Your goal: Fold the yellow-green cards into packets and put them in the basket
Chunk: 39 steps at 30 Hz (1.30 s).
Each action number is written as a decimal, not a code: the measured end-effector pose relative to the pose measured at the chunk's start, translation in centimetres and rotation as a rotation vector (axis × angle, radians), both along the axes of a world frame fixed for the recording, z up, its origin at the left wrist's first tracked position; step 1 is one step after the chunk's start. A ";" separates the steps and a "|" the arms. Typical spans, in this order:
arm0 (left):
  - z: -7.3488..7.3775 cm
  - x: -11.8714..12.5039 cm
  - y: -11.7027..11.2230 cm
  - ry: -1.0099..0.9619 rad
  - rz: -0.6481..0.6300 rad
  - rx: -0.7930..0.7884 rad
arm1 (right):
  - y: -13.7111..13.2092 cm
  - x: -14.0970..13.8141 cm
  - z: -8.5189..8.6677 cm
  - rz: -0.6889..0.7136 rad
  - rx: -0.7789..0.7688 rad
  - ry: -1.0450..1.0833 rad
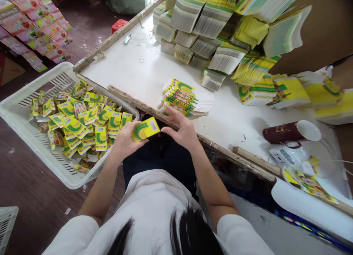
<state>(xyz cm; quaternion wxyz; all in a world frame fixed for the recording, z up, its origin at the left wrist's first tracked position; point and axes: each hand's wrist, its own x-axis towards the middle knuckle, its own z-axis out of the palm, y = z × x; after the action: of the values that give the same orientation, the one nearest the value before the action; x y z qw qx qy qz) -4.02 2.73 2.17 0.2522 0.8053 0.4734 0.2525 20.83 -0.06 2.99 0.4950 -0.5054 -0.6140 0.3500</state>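
My left hand [124, 140] is closed around a small yellow and green printed packet [145, 130], held above my lap at the table's edge. My right hand [182, 130] has its fingers apart, with the thumb close to the packet's right end; whether it touches cannot be made out. Just beyond those fingers, a fanned stack of yellow and green printed cards [180, 95] lies on the white table [121, 69]. At my left, a white plastic basket [70, 179] holds many similar yellow packets [74, 126].
Bundled card stacks [204, 12] are piled at the table's back. A dark mug [284, 133] lies on its side at the right, beside a power strip [286, 155]. Wooden strips [132, 100] edge the table. Pink printed sheets [33, 23] are at far left.
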 end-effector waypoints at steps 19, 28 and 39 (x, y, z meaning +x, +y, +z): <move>-2.0 -1.0 0.9 -0.095 0.177 0.111 | 7.8 8.4 -0.2 -0.376 -0.087 -0.671; -2.5 0.7 0.4 -0.159 0.055 -0.023 | 8.0 7.8 -0.9 -0.408 -0.052 -0.727; -2.9 4.0 0.1 -0.239 -0.092 -0.145 | 7.9 8.4 -1.1 -0.451 -0.001 -0.503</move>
<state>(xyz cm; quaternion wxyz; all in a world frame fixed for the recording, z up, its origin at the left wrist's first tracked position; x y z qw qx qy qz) -0.04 2.87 -0.73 0.3759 0.7699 0.4195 0.3000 29.26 7.85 1.85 0.3926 -0.6993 -0.5896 0.0962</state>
